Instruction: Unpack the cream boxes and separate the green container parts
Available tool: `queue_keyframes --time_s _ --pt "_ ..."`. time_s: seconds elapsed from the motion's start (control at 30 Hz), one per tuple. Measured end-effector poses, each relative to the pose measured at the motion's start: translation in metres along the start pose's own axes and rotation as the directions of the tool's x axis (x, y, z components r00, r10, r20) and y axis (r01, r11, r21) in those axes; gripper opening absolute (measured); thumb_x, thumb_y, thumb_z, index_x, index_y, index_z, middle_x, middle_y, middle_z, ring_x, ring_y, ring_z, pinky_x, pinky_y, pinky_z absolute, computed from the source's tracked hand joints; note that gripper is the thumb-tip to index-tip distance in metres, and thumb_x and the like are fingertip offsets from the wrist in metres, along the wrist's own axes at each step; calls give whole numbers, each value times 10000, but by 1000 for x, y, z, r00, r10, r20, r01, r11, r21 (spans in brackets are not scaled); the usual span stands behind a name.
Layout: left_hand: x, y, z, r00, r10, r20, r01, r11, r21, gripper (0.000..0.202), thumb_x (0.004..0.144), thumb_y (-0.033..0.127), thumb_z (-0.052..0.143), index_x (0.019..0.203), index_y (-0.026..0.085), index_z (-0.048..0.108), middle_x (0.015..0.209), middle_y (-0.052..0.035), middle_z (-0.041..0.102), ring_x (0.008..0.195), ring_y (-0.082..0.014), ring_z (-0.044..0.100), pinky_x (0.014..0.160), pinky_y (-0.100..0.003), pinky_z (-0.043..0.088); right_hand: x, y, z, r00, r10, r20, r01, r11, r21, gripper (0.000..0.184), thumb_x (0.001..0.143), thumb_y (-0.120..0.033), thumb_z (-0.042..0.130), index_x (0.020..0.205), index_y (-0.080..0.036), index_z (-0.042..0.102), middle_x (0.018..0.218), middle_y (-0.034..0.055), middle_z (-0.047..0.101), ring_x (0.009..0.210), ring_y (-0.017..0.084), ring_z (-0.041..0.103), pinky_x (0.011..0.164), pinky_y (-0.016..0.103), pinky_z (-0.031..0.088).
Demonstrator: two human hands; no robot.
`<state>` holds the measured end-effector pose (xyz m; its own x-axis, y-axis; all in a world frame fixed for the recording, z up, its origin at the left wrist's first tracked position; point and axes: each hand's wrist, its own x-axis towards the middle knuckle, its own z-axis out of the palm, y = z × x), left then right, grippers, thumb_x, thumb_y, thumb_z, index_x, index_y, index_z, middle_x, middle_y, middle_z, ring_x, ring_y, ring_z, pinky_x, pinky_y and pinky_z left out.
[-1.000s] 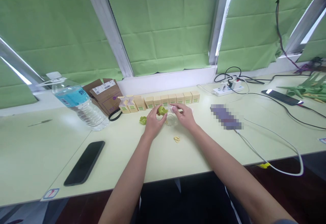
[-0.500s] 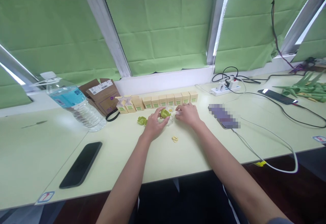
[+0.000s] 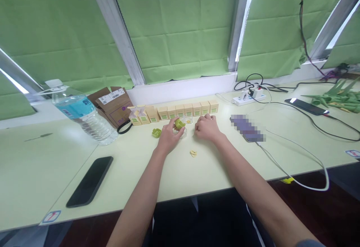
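My left hand point(image 3: 168, 136) grips a small olive-green cup-like piece point(image 3: 179, 124) between thumb and fingers, just above the table. Under it, partly covered by the hand, is a clear plastic piece point(image 3: 184, 133). A similar green piece point(image 3: 156, 132) lies to the left of that hand. Behind the hands stands a small clear box point(image 3: 189, 119) with a yellow spot on it. My right hand point(image 3: 207, 127) rests low over the table with its fingers curled in; whatever they may hold is hidden. Nearer to me lies a small pale-yellow looped piece point(image 3: 193, 153).
A row of small beige cartons point(image 3: 188, 110) lines the back. At left are a large water bottle point(image 3: 84, 114), a cardboard box point(image 3: 112, 108) and a black phone point(image 3: 90, 181). To the right, a phone point(image 3: 247, 128) with a white cable, a power strip point(image 3: 249, 98) and green cone-shaped pieces point(image 3: 337, 97).
My left hand has shifted slightly left with the green piece, which is tilted differently. My right hand has drawn a little to the right, its fingers curling further in.
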<state>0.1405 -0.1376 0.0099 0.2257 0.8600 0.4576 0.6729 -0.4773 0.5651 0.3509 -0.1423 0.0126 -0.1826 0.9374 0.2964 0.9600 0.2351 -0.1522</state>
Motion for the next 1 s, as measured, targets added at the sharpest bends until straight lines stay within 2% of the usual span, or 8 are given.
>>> queue_keyframes --time_s 0.1,0.3,0.47,0.53,0.7,0.83,1.0 --pt "0 0 0 1000 -8 -5 8 1000 25 505 886 463 619 1362 319 534 1065 -53 708 1074 -267 638 964 -429 468 1 -2 0 1000 -9 -23 9 1000 -2 213 799 -190 579 817 -218 790 1074 133 689 1078 309 481 897 450 277" --pt "1 0 -1 1000 -4 -25 5 999 37 499 889 440 613 1364 312 529 1070 -44 716 1083 -268 640 970 -422 468 4 -1 0 998 52 36 -55 995 83 270 759 -103 596 865 -258 790 1056 92 721 1085 280 494 901 415 283" --pt "3 -1 -1 998 17 -59 -17 1000 -2 485 892 428 613 1352 298 534 1100 -40 710 1072 -250 652 978 -408 472 5 -4 2 995 80 -65 -68 982 176 267 830 -124 540 890 -247 769 1047 67 733 1077 271 525 899 391 323" --pt "3 -1 -1 996 46 -74 -48 999 -23 479 889 414 621 1344 289 538 1128 -45 702 1046 -238 657 972 -400 480 5 -8 2 988 64 -140 -29 970 243 259 884 -171 513 943 -241 754 1058 60 731 1053 262 547 905 380 353" --pt "4 2 -1 987 143 -69 -147 988 -53 469 902 397 617 1347 274 536 1213 -63 675 1004 -212 645 961 -382 492 3 -18 5 953 -72 -294 197 884 423 294 974 -267 464 1172 -202 671 1121 75 710 1062 221 591 970 348 410" --pt "8 -5 -6 977 171 -126 -171 985 8 457 913 354 593 1354 256 531 1249 -75 656 1028 -212 630 958 -373 489 2 -21 9 946 -140 -292 269 842 468 261 966 -250 484 1126 -193 681 1115 85 704 1086 216 594 978 348 432" --pt "14 -31 -21 972 150 -181 -134 986 99 451 890 241 571 1340 242 553 1236 -79 650 1010 -206 616 956 -372 483 2 -20 14 953 -174 -247 280 815 507 253 935 -209 518 1123 -200 686 1119 80 701 1083 204 606 967 352 457"
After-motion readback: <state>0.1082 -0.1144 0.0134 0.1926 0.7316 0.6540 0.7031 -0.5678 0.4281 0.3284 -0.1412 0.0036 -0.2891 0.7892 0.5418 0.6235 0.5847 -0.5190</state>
